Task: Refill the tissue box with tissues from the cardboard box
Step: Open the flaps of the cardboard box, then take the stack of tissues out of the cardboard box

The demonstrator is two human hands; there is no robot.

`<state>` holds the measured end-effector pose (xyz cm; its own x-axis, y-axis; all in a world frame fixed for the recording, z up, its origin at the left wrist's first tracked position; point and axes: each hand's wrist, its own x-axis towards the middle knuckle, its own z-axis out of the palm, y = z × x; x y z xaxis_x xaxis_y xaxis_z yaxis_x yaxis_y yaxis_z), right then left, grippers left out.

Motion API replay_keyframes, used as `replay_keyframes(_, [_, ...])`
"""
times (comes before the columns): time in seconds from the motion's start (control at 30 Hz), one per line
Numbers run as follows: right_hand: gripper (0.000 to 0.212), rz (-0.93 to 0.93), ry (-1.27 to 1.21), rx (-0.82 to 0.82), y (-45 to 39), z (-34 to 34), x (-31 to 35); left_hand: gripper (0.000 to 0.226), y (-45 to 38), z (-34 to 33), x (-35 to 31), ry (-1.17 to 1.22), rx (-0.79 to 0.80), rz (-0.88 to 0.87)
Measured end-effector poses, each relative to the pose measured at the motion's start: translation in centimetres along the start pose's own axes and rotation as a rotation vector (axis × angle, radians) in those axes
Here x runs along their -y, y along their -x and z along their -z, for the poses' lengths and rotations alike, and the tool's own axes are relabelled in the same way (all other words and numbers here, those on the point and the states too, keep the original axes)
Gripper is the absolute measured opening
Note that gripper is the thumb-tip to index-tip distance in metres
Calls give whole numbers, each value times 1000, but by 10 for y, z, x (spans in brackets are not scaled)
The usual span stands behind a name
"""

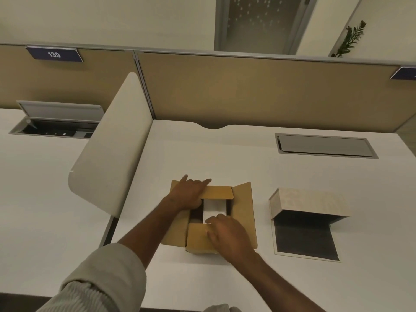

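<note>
Tissues [213, 207] in cardboard box [244, 212] — seemingly untouched.

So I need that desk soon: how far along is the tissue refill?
Early. Done: the tissue box lies open and looks empty, and the cardboard box has its flaps spread. In hand: left hand presses a flap back while right hand reaches the white tissues inside. Left: lifting, loading, closing.

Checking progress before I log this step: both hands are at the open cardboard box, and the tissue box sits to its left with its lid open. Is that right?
Not quite. In the head view the tissue box sits to the right of the cardboard box, not the left. The rest holds: the left hand and right hand are both at the open cardboard box, and the tissue box lid is open.
</note>
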<state>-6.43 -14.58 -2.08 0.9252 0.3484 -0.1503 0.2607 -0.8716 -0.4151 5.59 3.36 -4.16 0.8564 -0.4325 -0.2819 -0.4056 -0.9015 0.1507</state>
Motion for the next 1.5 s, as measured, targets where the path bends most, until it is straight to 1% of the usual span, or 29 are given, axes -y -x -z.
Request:
replay_keyframes(0.07, [31, -9, -110, -69, 13, 2, 0, 71, -2, 8, 12, 204, -66, 40])
replay_keyframes(0.1, [26, -25, -148, -76, 20, 1, 0, 67, -4, 11, 18, 269, -111, 64])
replay_keyframes(0.17, [19, -50, -172, -32, 32, -2, -3, 62, -10, 17, 26, 289, -205, 126])
replay_keyframes(0.23, [19, -54, -173, 36, 40, -8, -5, 62, -20, 19, 28, 244, -255, 240])
replay_keyframes(0.33, [24, -61, -153, 133, 45, -19, -7, 65, -35, 20, 26, 190, -218, 523])
replay_keyframes(0.4, [24, -58, -145, 172, 47, -29, -9, 63, -41, 18, 27, 171, -156, 641])
replay_keyframes(0.47, [27, -46, -135, 176, 50, -36, -11, 61, -43, 13, 29, 161, -97, 665])
replay_keyframes(0.53, [29, -25, -133, 172, 51, -40, -14, 61, -43, 11, 30, 152, -54, 644])
replay_keyframes(0.6, [29, -23, -154, 177, 51, -42, -16, 61, -41, 13, 30, 132, -81, 583])
replay_keyframes(0.63, [29, -28, -171, 176, 51, -42, -18, 59, -38, 16, 28, 141, -154, 525])
replay_keyframes(0.67, [29, -33, -194, 169, 51, -41, -20, 53, -33, 18, 25, 184, -279, 449])
replay_keyframes(0.73, [28, -48, -246, 123, 47, -38, -24, 32, -15, 23, 9, 338, -594, 317])
replay_keyframes(0.77, [27, -60, -278, 81, 44, -34, -27, 23, -3, 23, -2, 450, -705, 309])
replay_keyframes(0.8, [25, -66, -305, 29, 39, -29, -29, 16, 9, 21, -14, 582, -757, 330])
replay_keyframes(0.83, [25, -55, -319, -27, 33, -25, -32, 13, 21, 15, -27, 716, -756, 369])
replay_keyframes(0.9, [27, 5, -316, -131, 14, -14, -38, 13, 40, -5, -50, 949, -640, 456])
replay_keyframes(0.97, [33, 52, -314, -211, -12, -5, -43, 19, 49, -29, -69, 1099, -416, 538])
replay_keyframes(1.03, [40, 67, -283, -229, -43, 1, -46, 42, 46, -46, -80, 1178, -163, 618])
replay_keyframes(1.07, [43, 60, -248, -213, -58, 3, -47, 52, 42, -51, -84, 1199, -64, 658])
replay_keyframes(1.1, [45, 44, -209, -191, -71, 3, -48, 60, 37, -54, -86, 1193, 0, 692])
replay_keyframes(1.17, [47, 3, -160, -153, -93, 3, -50, 65, 27, -61, -88, 1098, 27, 713])
replay_keyframes(1.23, [48, -25, -129, -118, -108, 1, -53, 59, 19, -64, -84, 980, -5, 720])
replay_keyframes(1.3, [48, -39, -75, -75, -116, -3, -55, 53, 13, -66, -78, 940, 34, 762])
replay_keyframes(1.4, [49, -55, -11, -10, -121, -10, -59, 49, 5, -74, -70, 1075, 162, 836])
replay_keyframes(1.5, [50, -67, 10, 14, -122, -16, -62, 56, 4, -86, -69, 1150, 180, 870])
